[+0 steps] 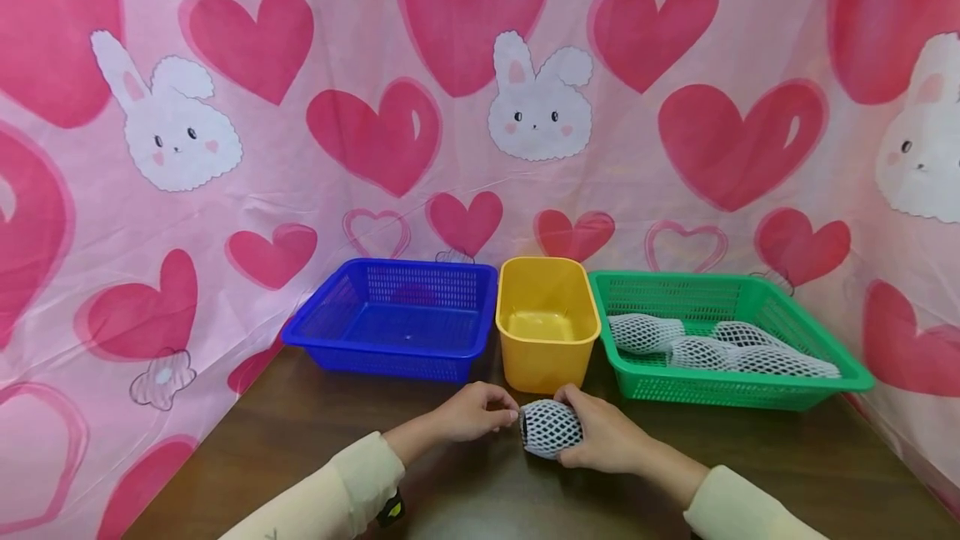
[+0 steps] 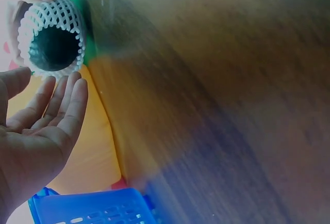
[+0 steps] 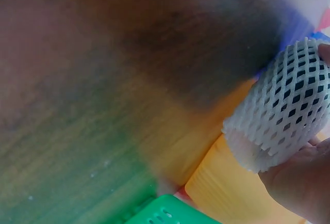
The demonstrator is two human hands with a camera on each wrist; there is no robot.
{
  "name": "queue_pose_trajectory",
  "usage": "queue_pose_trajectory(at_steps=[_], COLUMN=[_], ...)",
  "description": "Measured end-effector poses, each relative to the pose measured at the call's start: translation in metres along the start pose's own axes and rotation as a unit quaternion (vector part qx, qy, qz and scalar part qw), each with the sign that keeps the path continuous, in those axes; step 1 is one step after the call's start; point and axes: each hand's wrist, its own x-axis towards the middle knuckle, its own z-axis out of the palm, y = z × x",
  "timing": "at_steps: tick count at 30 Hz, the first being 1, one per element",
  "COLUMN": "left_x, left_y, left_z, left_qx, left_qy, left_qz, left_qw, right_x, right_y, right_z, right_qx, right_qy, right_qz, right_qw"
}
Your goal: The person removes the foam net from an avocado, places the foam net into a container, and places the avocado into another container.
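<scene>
A dark rounded object in a white foam net sleeve (image 1: 552, 428) is held above the table in front of the yellow bin. My right hand (image 1: 609, 435) grips its right side, thumb and fingers around the net. In the left wrist view the net sleeve (image 2: 56, 17) has an open end showing the dark surface (image 2: 54, 48) inside. My left hand (image 1: 476, 413) is beside that end, and in the left wrist view its fingers are extended just below the rim. The right wrist view shows the net (image 3: 289, 105) in my right hand (image 3: 304, 177).
Behind stand a blue basket (image 1: 390, 349), a yellow bin (image 1: 546, 361) and a green basket (image 1: 720, 387) in a row. Several net-sleeved objects (image 1: 780, 361) lie in the green basket. A pink curtain with hearts and rabbits (image 1: 540, 107) hangs behind them.
</scene>
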Motion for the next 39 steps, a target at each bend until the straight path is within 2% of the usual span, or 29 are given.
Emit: queue_pose_trajectory(at_steps=[13, 20, 28, 35, 39], left_x=[0.000, 0.001, 0.004, 0.005, 0.007], left_y=[-0.002, 0.001, 0.001, 0.003, 0.005], left_z=[0.006, 0.006, 0.008, 0.009, 0.010], left_qx=[-0.013, -0.017, -0.013, -0.018, -0.014], left_qy=[-0.002, -0.004, -0.015, -0.019, -0.015], left_qz=[-0.007, -0.005, -0.012, -0.014, -0.005], left_qw=[0.9999, 0.9998, 0.9997, 0.9995, 0.9998], right_x=[-0.003, -0.006, -0.012, -0.012, -0.012], right_y=[0.002, 0.001, 0.005, 0.010, 0.013], right_z=[-0.001, -0.009, -0.019, -0.017, -0.015], right_qx=[0.015, 0.009, 0.023, 0.020, 0.022], right_qy=[-0.026, -0.029, -0.045, -0.056, -0.058], right_qz=[-0.003, -0.005, 0.013, -0.017, -0.018], right_qw=[0.9996, 0.9995, 0.9986, 0.9981, 0.9979])
